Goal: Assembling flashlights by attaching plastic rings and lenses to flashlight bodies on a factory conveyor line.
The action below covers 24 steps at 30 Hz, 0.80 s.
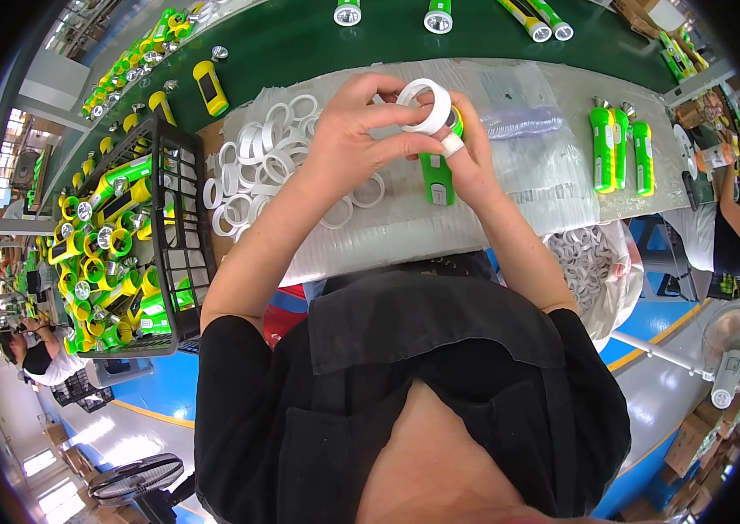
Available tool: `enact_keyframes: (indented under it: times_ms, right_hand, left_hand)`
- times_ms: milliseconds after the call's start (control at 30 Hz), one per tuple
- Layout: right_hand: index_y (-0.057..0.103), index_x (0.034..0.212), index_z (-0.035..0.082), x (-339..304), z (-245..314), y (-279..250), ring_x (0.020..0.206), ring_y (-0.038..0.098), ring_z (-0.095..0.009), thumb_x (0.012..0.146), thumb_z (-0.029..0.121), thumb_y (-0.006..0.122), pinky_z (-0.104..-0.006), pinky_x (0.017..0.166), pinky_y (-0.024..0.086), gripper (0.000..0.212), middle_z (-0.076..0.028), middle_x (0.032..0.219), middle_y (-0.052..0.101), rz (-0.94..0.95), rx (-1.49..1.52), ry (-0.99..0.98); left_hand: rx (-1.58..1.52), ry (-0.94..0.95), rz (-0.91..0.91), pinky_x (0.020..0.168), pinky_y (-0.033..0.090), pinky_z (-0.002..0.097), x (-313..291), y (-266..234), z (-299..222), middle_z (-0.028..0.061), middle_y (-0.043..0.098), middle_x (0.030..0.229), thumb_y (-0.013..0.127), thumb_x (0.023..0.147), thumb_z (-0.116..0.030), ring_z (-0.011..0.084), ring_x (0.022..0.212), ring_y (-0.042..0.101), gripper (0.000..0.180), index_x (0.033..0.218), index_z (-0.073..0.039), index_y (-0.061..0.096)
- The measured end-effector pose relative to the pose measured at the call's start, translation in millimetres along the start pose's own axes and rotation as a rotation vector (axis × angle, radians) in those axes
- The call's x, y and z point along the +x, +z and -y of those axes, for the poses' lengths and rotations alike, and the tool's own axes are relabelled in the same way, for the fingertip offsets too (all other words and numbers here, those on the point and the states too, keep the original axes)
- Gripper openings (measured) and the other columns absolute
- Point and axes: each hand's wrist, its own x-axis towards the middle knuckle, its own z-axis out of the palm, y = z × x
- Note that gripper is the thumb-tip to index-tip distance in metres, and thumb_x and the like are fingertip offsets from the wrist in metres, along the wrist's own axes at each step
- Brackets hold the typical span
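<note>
My left hand (354,131) pinches a white plastic ring (440,106) between thumb and fingers. The ring is tilted, its opening facing up and toward me. My right hand (472,162) is closed around a green and yellow flashlight (439,185), whose green body shows below the palm. The flashlight's head is mostly hidden behind the ring and fingers, so I cannot tell whether the two touch. White tape (452,144) wraps a digit of my right hand. Just left of my hands lies a heap of loose white rings (256,150) on the plastic-covered table (344,249).
On the left, a black crate (163,188) is full of green and yellow flashlights. More flashlights (604,148) lie at the right. Beyond the table runs a green belt (300,44) carrying flashlights. A bag of white rings (584,262) hangs beside my right elbow. Other people sit at both sides.
</note>
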Motion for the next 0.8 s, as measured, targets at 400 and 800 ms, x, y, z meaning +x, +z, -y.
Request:
enact_keyframes:
  times_ms: [400, 800]
  right_hand:
    - [0.062, 0.113, 0.005, 17, 53, -59, 0.103, 0.064, -0.020, 0.073, 0.011, 0.081, -0.0330, 0.089, 0.050, 0.045, -0.009, 0.116, 0.064, 0.223, -0.760, -0.285]
    - [0.064, 0.106, -0.001, 74, 125, -51, 0.073, 0.056, -0.022, 0.072, 0.016, 0.077, -0.0326, 0.065, 0.047, 0.040, -0.010, 0.084, 0.058, 0.891, -1.082, 0.063]
  left_hand:
    - [0.132, 0.081, 0.116, 0.078, 0.049, 0.0362, 9, 5, -16, 0.0064, 0.062, 0.098, 0.082, 0.068, -0.033, 0.0264, 0.093, 0.060, 0.039, 0.100, -0.014, 0.070]
    - [-0.117, -0.145, 0.166, 0.075, 0.051, 0.0342, 14, 40, -19, 0.0057, 0.069, 0.096, 0.082, 0.071, -0.016, 0.0233, 0.085, 0.065, 0.036, 0.097, -0.007, 0.059]
